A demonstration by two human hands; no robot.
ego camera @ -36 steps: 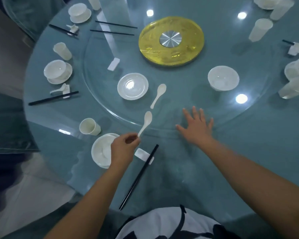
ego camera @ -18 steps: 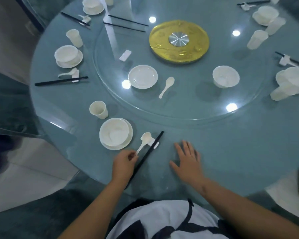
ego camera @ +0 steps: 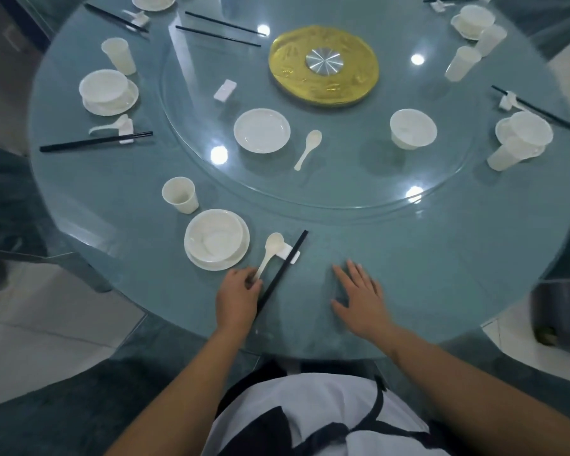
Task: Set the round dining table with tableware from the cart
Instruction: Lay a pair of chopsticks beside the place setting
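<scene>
White spoon (ego camera: 270, 252) is being laid on the small rest (ego camera: 290, 255) beside the chopsticks (ego camera: 282, 269), its handle pinched by the left hand (ego camera: 236, 297), while the right hand (ego camera: 359, 299) is spread flat on the tabletop (ego camera: 425, 258); letting go is likely needed next.

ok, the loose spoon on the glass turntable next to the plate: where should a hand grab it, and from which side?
Take the spoon by its thin handle, the end pointing toward the near table edge, pinching from above. The wide bowl end lies farther in, and the plate sits close on its left, so coming in from the near right side probably gives the fingers most room.
</scene>
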